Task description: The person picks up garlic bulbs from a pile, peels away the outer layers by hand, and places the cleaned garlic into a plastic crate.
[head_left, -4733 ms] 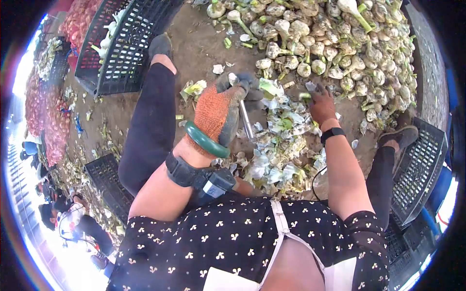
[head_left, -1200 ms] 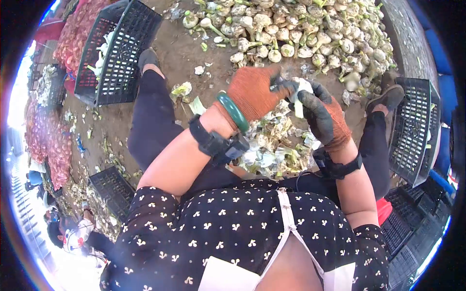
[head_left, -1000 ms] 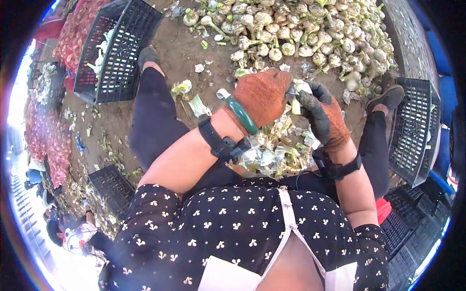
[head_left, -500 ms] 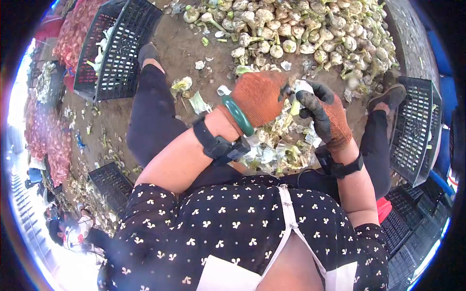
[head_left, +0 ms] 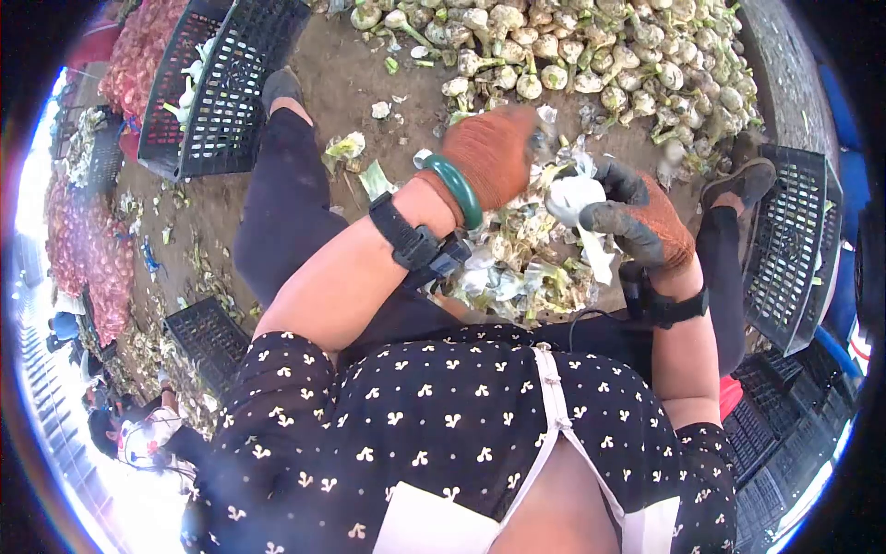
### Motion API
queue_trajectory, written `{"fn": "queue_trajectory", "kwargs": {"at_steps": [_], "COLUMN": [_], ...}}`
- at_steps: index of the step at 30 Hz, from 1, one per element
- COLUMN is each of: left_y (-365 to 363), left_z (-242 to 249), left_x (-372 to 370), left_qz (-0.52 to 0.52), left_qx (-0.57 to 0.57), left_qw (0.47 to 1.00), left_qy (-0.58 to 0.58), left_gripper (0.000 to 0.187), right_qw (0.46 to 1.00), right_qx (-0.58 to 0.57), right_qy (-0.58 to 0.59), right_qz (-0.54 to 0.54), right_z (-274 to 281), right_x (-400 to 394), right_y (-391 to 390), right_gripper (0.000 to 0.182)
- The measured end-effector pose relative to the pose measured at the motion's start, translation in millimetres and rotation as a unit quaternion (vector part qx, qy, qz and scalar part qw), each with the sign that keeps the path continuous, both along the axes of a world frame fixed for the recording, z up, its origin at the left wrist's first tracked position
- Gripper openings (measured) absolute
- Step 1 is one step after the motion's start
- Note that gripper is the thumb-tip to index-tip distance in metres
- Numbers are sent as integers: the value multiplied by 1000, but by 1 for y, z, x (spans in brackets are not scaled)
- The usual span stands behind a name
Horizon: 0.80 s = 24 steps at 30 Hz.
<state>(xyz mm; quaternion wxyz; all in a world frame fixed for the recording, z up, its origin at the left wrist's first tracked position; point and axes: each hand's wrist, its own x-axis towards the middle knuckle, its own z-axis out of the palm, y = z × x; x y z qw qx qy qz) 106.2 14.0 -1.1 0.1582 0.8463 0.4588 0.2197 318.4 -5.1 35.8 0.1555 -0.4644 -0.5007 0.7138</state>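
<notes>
Where a white bulb (head_left: 574, 196) is pinched by the part-open right hand (head_left: 653, 220), upper centre, the curled left hand (head_left: 489, 155) is seen to its upper left. Left-hand contents cannot be determined.

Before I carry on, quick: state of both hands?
Left hand: fingers mostly hidden, so its grip cannot be told.
Right hand: closed on a white bulb, thumb against it.

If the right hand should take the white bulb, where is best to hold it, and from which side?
Probably the round body of the white bulb, from the person's right: that side bulges out uncovered, while the left hand grips the opposite side.
</notes>
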Motion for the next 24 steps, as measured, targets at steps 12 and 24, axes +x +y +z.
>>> {"fn": "queue_trajectory", "kwargs": {"at_steps": [12,24], "left_y": [-29,-35], "left_z": [9,9], "left_x": [17,15], "left_qz": [29,-1], "left_qx": [-133,-35], "left_qw": [987,996], "left_qy": [-87,79], "left_gripper": [30,22], "right_qw": [930,875], "right_qx": [32,412], "right_qy": [12,-244], "right_qz": [-366,-76], "right_z": [-27,-65], "right_x": [-6,-16], "right_y": [9,0], "right_gripper": [48,30]}}
